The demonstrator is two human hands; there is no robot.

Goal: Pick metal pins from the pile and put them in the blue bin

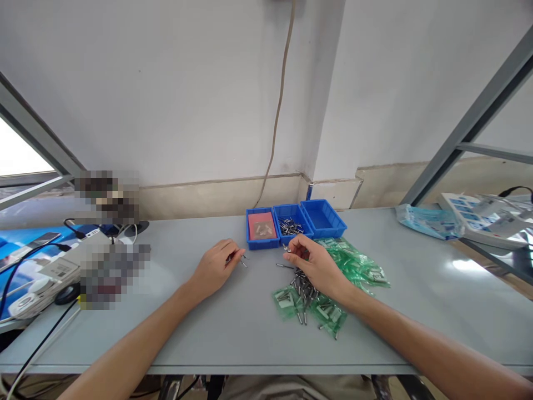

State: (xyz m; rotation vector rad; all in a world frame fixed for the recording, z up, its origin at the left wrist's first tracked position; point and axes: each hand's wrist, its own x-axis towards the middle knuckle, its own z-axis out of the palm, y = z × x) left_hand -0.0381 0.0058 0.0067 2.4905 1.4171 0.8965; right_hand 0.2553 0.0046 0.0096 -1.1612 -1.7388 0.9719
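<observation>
My left hand (217, 265) is closed above the grey table, with thin metal pins (244, 263) sticking out past its fingertips. Over a heap of metal pins (305, 289), my right hand (314, 261) pinches a small shiny piece (287, 250) between thumb and finger; its exact kind is too small to make out. Small green plastic bags (285, 300) with pins inside lie around the heap. Just beyond my right hand stands a blue bin (310, 230) with several metal pins in it.
A blue bin (263, 243) at left holds a red sheet and a small clear bag. Another blue bin (325, 216) stands at right. More green bags (366, 269) lie to the right. Power strips and cables (62, 261) crowd the left; a blue plastic packet (428, 219) lies far right.
</observation>
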